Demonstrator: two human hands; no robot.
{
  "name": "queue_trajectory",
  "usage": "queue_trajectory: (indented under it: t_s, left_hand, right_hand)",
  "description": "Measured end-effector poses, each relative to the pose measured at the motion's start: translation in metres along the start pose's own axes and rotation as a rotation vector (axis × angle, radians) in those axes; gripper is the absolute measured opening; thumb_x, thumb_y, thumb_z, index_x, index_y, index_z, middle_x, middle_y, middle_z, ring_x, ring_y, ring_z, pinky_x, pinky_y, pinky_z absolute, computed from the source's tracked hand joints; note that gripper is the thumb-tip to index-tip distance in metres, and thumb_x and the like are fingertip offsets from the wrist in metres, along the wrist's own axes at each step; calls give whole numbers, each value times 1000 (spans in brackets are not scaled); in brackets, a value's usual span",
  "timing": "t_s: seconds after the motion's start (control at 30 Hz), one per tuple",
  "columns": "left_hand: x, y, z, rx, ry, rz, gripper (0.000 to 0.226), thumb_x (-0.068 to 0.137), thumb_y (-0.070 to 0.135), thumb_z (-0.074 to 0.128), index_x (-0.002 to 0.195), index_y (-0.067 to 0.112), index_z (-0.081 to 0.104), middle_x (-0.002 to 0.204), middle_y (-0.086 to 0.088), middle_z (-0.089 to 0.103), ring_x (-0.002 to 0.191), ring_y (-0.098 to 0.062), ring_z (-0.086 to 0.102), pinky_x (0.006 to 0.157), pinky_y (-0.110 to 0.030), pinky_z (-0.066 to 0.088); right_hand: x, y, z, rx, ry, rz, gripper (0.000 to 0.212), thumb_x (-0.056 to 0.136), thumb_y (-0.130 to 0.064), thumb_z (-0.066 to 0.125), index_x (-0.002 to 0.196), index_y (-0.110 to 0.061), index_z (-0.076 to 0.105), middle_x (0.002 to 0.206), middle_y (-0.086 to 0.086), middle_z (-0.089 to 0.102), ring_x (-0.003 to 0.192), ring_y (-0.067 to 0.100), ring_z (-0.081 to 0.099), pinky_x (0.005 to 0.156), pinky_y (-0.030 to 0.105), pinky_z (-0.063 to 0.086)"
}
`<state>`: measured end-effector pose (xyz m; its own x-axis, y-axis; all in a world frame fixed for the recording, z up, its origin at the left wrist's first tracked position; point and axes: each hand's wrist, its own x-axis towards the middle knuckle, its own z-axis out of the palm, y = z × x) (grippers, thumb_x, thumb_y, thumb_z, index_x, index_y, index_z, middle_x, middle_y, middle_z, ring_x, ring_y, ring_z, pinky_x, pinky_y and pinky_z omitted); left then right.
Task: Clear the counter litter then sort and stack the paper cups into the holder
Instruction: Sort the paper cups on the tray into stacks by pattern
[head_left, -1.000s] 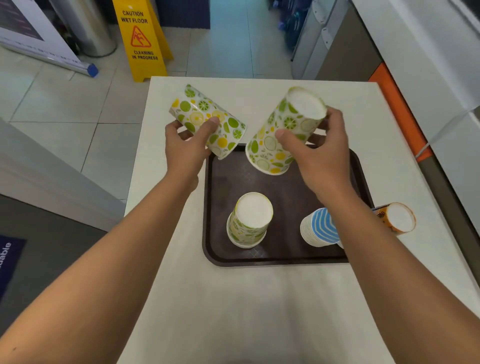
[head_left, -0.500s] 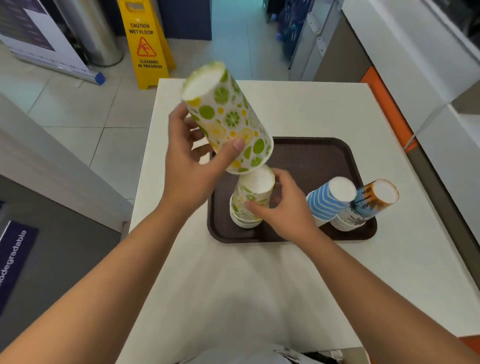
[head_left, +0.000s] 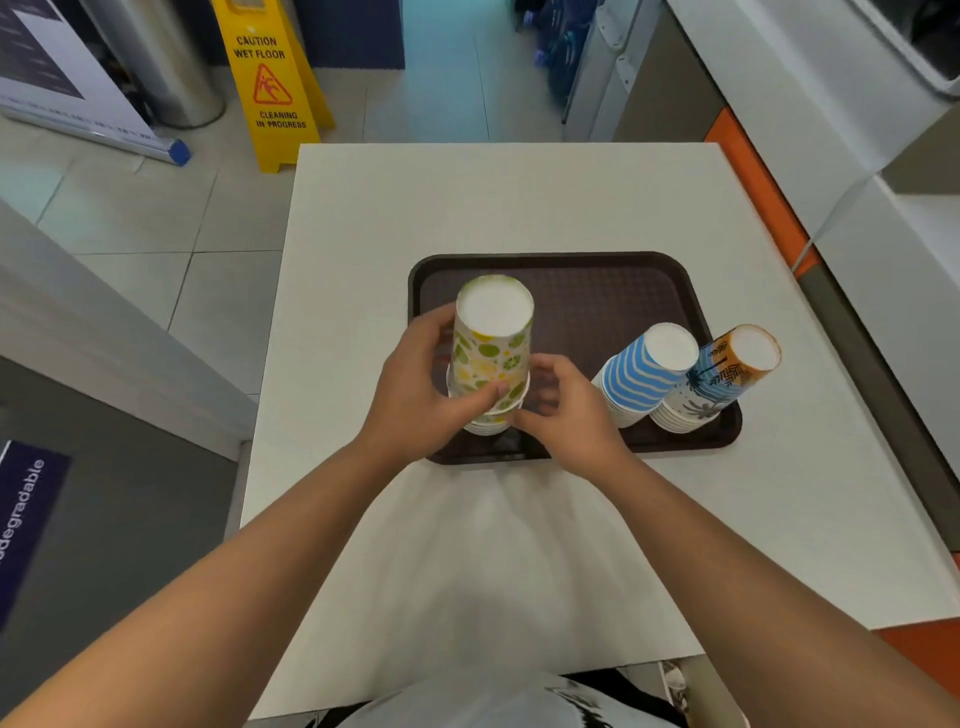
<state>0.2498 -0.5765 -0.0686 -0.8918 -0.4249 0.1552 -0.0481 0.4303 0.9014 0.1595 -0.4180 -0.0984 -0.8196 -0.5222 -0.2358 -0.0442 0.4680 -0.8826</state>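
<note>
A dark brown tray (head_left: 597, 283) lies on the white counter (head_left: 493, 197). At its front left stands an upside-down stack of lime-and-lemon print cups (head_left: 492, 348). My left hand (head_left: 415, 395) grips the top cup of that stack from the left, thumb across its front. My right hand (head_left: 566, 410) holds the base of the same stack from the right. A blue-striped cup stack (head_left: 647, 371) and an orange palm-print cup stack (head_left: 719, 376) stand upside down at the tray's front right, touching each other.
A yellow wet-floor sign (head_left: 267, 83) stands on the tiled floor beyond the counter's far left corner. A steel bin (head_left: 156, 57) and a rolled banner base (head_left: 98, 132) are at far left. White and orange cabinets (head_left: 831, 130) run along the right.
My left hand brought its lime-print cup down over the stack on the tray. My right hand stayed at the stack's base. Earlier, the right hand's own cup went onto the stack.
</note>
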Motion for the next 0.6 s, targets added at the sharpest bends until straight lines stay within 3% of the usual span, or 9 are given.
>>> queue_trajectory:
  t_s: [0.1, 0.37, 0.5, 0.6]
  left_hand:
    - [-2, -13, 7, 20, -43, -37, 77, 68, 28, 87, 133, 25, 45, 129, 6, 54, 116, -3, 55, 96, -24, 51]
    - [3, -26, 22, 63, -105, -95, 79, 69, 28, 86, 134, 26, 42, 131, 7, 52, 118, -5, 53, 98, -29, 51]
    - [12, -21, 23, 90, -122, -118, 79, 69, 25, 86, 134, 27, 42, 131, 10, 54, 119, -6, 53, 100, -32, 49]
    - [19, -16, 19, 96, -179, -147, 83, 68, 23, 87, 137, 26, 40, 130, 15, 53, 121, -6, 51, 102, -30, 45]
  right_hand:
    - [-3, 0, -2, -21, 12, 30, 77, 73, -11, 81, 138, -18, 40, 132, -2, 52, 106, 14, 59, 88, 26, 51]
    - [-14, -6, -13, -19, 67, 13, 69, 79, -8, 75, 138, -14, 41, 138, 0, 50, 112, 8, 53, 80, 6, 43]
    - [-25, -10, -22, -41, 112, -28, 62, 79, -15, 75, 135, -18, 47, 134, -5, 52, 112, 8, 56, 95, 26, 49]
    - [-37, -18, -34, -4, 160, -51, 53, 81, -16, 73, 130, -20, 52, 128, -7, 54, 110, 6, 56, 94, 24, 48]
